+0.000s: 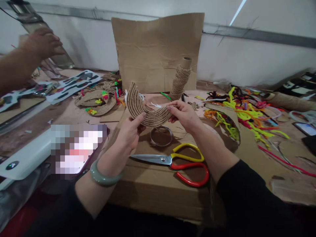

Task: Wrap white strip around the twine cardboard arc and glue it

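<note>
Between both hands is a curved, crescent-shaped piece covered in rows of brown jute twine (pixel 148 113). My left hand (pixel 130 133) is closed on its lower left part, thumb on the front face. At its right end, my right hand (pixel 182 115) pinches the piece with thumb and fingers. Below it, a ring-shaped loop (pixel 161 136) lies on the cardboard box (pixel 148 177). Nearer me rest scissors (pixel 170 159) with one yellow and one red handle, blades pointing left. Behind the piece leans a spool of jute twine (pixel 182 77).
A cardboard sheet (pixel 158 49) stands at the back. Colourful pipe cleaners (pixel 247 115) are heaped at right; twine-covered pieces (pixel 96 100) lie at left. A phone (pixel 79 153) sits near my left arm. Another person's hand (pixel 43 42) grips a clear bottle at upper left.
</note>
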Demonstrator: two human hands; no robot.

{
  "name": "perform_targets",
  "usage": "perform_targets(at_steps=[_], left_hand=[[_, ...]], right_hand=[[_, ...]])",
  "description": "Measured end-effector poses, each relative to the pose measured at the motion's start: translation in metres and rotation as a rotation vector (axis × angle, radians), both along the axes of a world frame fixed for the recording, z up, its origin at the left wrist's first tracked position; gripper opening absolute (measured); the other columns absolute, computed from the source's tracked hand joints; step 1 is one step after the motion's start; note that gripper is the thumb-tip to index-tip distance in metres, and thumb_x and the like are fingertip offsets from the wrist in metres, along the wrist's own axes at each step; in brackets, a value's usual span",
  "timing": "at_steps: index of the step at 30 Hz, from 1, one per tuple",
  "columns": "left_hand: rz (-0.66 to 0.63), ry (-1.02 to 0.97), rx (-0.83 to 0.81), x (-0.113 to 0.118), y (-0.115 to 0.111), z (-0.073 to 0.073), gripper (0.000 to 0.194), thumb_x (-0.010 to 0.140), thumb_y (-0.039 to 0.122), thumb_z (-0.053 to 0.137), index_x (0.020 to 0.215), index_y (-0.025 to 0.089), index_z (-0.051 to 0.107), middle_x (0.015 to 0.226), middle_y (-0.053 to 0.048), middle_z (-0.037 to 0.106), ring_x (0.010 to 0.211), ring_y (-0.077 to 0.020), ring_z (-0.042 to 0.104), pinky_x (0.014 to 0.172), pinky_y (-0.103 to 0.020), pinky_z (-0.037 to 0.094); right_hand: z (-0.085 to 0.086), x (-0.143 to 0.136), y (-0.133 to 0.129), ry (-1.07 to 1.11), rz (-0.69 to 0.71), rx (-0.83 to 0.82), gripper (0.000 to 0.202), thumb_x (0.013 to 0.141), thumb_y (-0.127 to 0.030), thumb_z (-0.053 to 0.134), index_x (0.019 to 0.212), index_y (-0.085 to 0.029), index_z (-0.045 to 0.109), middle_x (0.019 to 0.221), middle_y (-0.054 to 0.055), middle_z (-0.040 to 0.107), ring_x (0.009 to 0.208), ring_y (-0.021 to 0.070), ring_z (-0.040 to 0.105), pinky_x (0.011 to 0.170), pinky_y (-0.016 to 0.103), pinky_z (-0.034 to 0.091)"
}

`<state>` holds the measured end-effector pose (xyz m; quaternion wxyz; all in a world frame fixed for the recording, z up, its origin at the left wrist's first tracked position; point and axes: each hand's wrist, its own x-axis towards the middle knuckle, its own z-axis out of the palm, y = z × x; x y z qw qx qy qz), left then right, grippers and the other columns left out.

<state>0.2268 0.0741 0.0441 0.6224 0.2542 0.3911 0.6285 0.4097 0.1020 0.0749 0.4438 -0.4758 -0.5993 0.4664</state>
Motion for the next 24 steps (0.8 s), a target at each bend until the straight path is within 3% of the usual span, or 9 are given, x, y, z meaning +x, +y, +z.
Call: perform_targets(at_steps=[5,7,10,13,16,20,24], left_hand=[[0.043,-0.035,-0.001,0.002,0.0,0.003,0.03,0.06,0.013,0.078,0.088,0.015,0.069,0.087,-0.002,0.074,0.079,-0.0152,0.068,0.076,-0.026,0.053],[0.101,-0.047,-0.002,0.001,0.001,0.005,0.028,0.061,0.011,0.075,0.088,0.016,0.069,0.085,-0.002,0.074,0.077,-0.0141,0.067,0.075,-0.026,0.053],[0.171,-0.051,-0.017,-0.001,0.002,0.005,0.025,0.064,0.011,0.073,0.087,0.015,0.068,0.086,-0.002,0.074,0.078,-0.0135,0.067,0.079,-0.026,0.053],[0.195,-0.036,-0.038,-0.003,0.002,0.005,0.022,0.067,0.014,0.072,0.089,0.014,0.068,0.092,-0.005,0.074,0.086,-0.0164,0.068,0.087,-0.03,0.053],[0.133,-0.024,-0.012,-0.003,-0.001,0.008,0.021,0.069,0.017,0.072,0.09,0.016,0.069,0.099,-0.007,0.074,0.098,-0.02,0.067,0.093,-0.034,0.052],[0.062,-0.045,0.056,-0.003,-0.01,0.022,0.018,0.071,0.017,0.071,0.088,0.018,0.069,0.104,-0.006,0.074,0.104,-0.02,0.066,0.095,-0.032,0.052],[0.048,-0.083,0.017,-0.007,-0.029,0.032,0.024,0.069,0.017,0.072,0.093,0.015,0.07,0.102,-0.008,0.074,0.097,-0.0202,0.068,0.091,-0.033,0.054]], right_hand=[[-0.005,0.005,0.006,0.002,-0.017,-0.01,0.029,0.09,-0.047,0.051,0.091,-0.018,0.058,0.064,-0.003,0.06,0.049,0.0069,0.055,0.047,0.018,0.043],[-0.006,0.01,0.008,-0.106,-0.04,0.001,0.028,0.093,-0.043,0.044,0.09,-0.018,0.057,0.066,-0.001,0.062,0.048,0.007,0.053,0.047,0.019,0.041],[-0.004,0.011,0.007,-0.54,0.126,0.061,0.02,0.088,-0.031,0.05,0.083,-0.017,0.062,0.073,0.003,0.067,0.055,0.009,0.054,0.055,0.022,0.041],[0.0,0.001,-0.004,-1.029,0.39,0.101,0.019,0.082,-0.034,0.059,0.088,-0.019,0.069,0.081,0.006,0.072,0.069,0.016,0.062,0.06,0.025,0.041],[0.003,-0.014,-0.017,-1.321,0.428,0.142,0.023,0.085,-0.034,0.055,0.092,-0.02,0.072,0.086,0.01,0.074,0.074,0.0213,0.066,0.06,0.029,0.039],[0.01,-0.023,-0.025,-1.397,0.358,0.154,0.025,0.088,-0.028,0.05,0.092,-0.017,0.072,0.093,0.014,0.074,0.079,0.0237,0.067,0.062,0.03,0.04],[0.019,-0.015,-0.018,-1.386,0.37,0.169,0.024,0.089,-0.03,0.049,0.09,-0.021,0.072,0.092,0.009,0.074,0.076,0.0188,0.065,0.064,0.028,0.043]])
